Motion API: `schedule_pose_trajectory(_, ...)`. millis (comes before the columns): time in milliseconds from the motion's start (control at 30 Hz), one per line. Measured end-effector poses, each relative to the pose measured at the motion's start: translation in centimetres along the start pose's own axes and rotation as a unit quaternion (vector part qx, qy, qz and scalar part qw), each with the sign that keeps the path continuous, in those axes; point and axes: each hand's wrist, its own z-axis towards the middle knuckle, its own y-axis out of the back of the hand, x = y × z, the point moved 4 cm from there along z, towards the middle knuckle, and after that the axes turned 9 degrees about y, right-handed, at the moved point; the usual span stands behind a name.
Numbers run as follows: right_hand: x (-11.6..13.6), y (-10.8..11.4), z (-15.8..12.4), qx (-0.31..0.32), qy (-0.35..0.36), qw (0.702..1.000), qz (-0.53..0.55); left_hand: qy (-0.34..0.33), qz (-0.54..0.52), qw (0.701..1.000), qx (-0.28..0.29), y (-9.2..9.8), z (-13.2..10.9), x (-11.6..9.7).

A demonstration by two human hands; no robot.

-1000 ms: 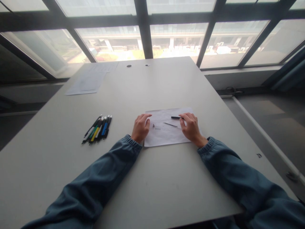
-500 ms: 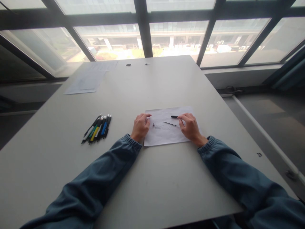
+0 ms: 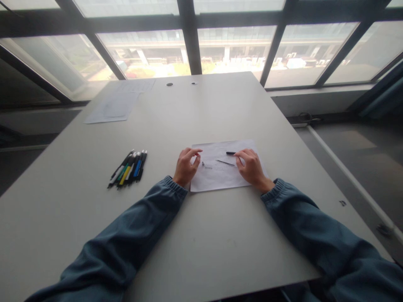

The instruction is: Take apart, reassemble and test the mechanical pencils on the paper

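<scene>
Black barrel (image 3: 231, 153), seen from the head camera, lies on the white sheet (image 3: 220, 183) with one end at the index finger of the right hand (image 3: 251, 168). Those right fingers are curled, with thumb and index narrowly spaced; the hand hides the barrel's other end, so I cannot tell whether they grip it or only touch it. Just left of the right thumb, a slim rod (image 3: 225, 162) lies slanting on the paper. The left hand (image 3: 185, 167) rests at the sheet's left edge, thumb and index a little apart with nothing visible between them. Just right of that thumb lie a small dark piece (image 3: 203, 164) and, slightly nearer the wearer, a thin piece (image 3: 208, 167), perhaps a spring, though it is too small to be sure.

The step in hand appears to be the right fingers working at the barrel; lifting it would call for a fine thumb-and-index pinch close to the paper. Between the two sets of fingers there is room to move, bounded mainly by the loose parts. Bare tabletop (image 3: 201, 235) reaches toward the wearer; the pen bundle (image 3: 129, 169) lies well left of the left fingers, and the table's right edge is well beyond the right fingers.
</scene>
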Motion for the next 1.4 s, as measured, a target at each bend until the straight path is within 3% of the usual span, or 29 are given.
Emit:
schedule_pose_trajectory(200,0.0,0.0,0.0,-0.006,0.012,1.000,0.006,-0.067,-0.013,0.998,0.013,-0.3,-0.5,-0.8)
schedule_pose_trajectory(367,0.1,-0.1,0.0,-0.009,0.025,1.000,0.011,-0.100,0.015,0.993,0.056,-0.7,-0.9,-1.2)
schedule_pose_trajectory(700,0.4,-0.2,0.0,0.017,0.049,0.998,0.025,-0.103,0.070,0.988,0.096,-0.9,-1.3,-1.6)
schedule_pose_trajectory(1400,0.9,-0.5,-0.1,0.124,0.044,0.991,-0.013,-0.104,0.095,0.983,0.116,-1.2,-1.3,-0.9)
